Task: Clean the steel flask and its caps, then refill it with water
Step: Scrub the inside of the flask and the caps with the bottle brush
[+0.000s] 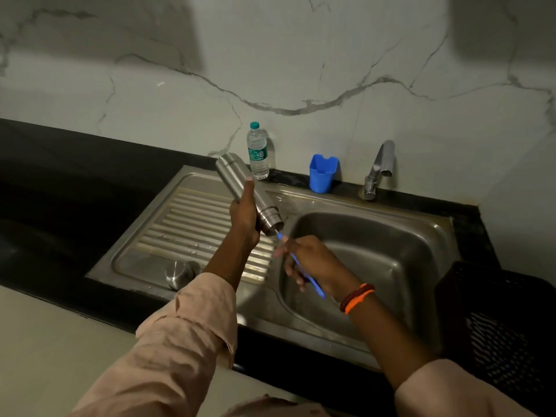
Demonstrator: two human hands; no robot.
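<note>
Nearby, water bottle (257, 152), blue cup (322, 173).

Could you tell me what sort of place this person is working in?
Most likely a home kitchen: a stainless steel sink with a ribbed drainboard is set into a black stone counter, a chrome tap stands behind it, and a white marble-patterned wall serves as backsplash.
</note>
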